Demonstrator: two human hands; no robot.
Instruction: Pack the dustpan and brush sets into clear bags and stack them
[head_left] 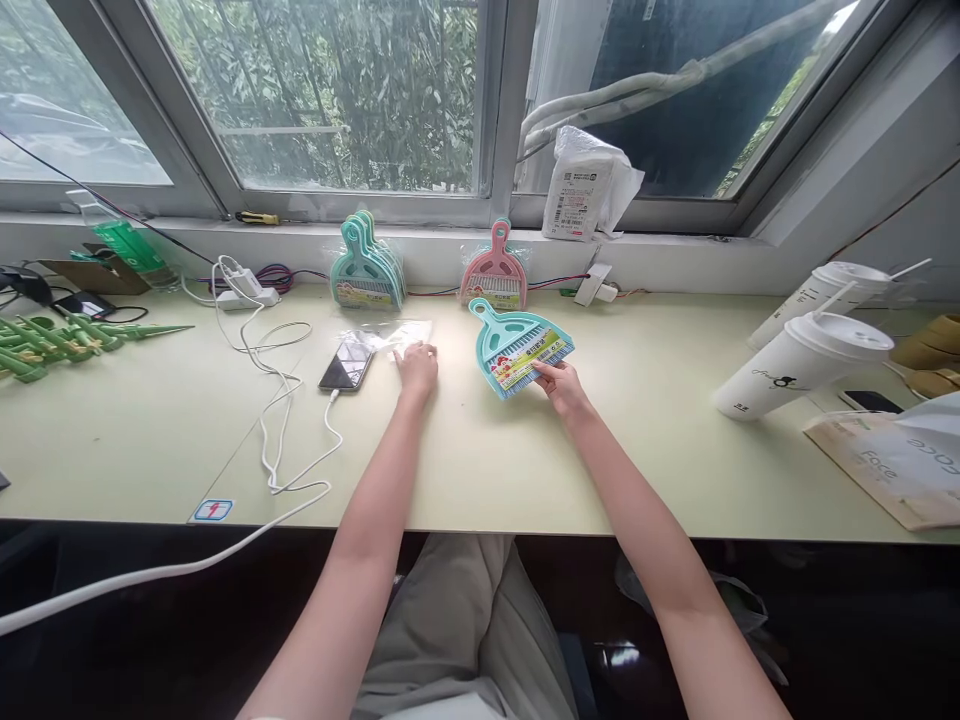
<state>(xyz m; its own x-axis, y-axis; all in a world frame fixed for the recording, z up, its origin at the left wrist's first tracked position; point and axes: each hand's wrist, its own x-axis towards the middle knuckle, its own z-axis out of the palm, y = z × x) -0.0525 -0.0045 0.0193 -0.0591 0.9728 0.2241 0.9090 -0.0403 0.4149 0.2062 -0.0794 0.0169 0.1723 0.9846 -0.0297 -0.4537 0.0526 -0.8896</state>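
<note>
In my right hand [564, 388] is a small turquoise dustpan [491, 345] with a little brush and a bright printed card [532, 355] on it. The fingers and thumb pinch its lower right edge, and the dustpan is tilted above the table. My left hand [418, 370] rests on the table with curled fingers at a clear plastic bag [382, 335], its thumb and fingers closed on the bag's near edge. Against the wall behind stand several turquoise dustpan sets [366, 265] in clear wrapping, and pink dustpan sets [496, 268] to their right.
A phone [347, 362] on a white charging cable [281, 440] lies left of my left hand. White lidded cups [802, 365] and a paper bag [892, 455] are at the right. Green plastic pieces [67, 340] and a bottle [131, 245] lie at the left.
</note>
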